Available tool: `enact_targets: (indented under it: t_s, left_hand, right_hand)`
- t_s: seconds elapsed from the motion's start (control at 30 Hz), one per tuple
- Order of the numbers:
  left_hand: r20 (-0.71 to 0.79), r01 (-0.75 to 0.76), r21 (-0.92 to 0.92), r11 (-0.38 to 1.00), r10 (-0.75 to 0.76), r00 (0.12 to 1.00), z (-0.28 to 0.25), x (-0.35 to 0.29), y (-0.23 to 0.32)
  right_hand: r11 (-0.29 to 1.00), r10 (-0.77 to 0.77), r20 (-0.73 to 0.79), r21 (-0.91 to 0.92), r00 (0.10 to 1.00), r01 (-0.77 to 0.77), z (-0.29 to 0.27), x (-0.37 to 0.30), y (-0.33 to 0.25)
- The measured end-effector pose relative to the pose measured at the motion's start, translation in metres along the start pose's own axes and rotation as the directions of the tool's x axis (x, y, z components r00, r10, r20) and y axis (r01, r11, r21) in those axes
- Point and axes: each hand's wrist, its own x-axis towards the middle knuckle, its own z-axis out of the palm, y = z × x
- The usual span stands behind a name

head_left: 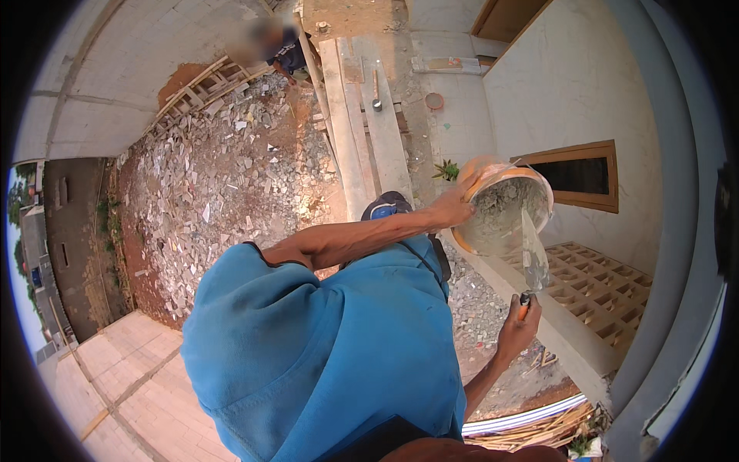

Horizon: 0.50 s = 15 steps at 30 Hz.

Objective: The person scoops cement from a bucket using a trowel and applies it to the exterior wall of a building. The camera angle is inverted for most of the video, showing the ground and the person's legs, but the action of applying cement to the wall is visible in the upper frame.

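Observation:
My left hand (453,206) grips the rim of an orange bucket (486,176), which is tilted so that its mouth shows. Wet grey mortar (504,202) lies inside and coats the wall. My right hand (516,333) is closed round the orange and black handle of a trowel (536,266). The mortar-smeared blade points up toward the bucket, its tip at the bucket's mouth. Beneath the trowel runs a pale concrete ledge (567,339).
Long planks (385,150) carry a hammer (376,102). Rubble (223,165) covers the ground at left, where another person (291,58) is at the far end. A perforated block panel (589,285) and a wood-framed window (612,175) are at right. Cut bamboo (531,433) lies near below.

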Motion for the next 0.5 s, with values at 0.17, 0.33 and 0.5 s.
enact_targets:
  t_s: [0.17, 0.33, 0.5]
  left_hand:
    - [0.057, -0.004, -0.195, 0.981, 0.015, 0.998, -0.022, -0.020, 0.047]
    - [0.118, 0.027, -0.185, 0.982, -0.005, 0.993, -0.026, -0.019, 0.069]
    - [0.117, -0.031, -0.131, 0.991, 0.046, 0.992, -0.019, -0.018, 0.069]
  right_hand:
    - [0.928, -0.155, 0.133, -0.321, 0.979, 0.190, -0.042, 0.045, -0.002]
    - [0.726, -0.378, 0.181, -0.550, 0.908, 0.412, -0.062, 0.062, 0.000]
    - [0.553, -0.478, 0.283, -0.639, 0.831, 0.535, -0.045, 0.074, -0.002]
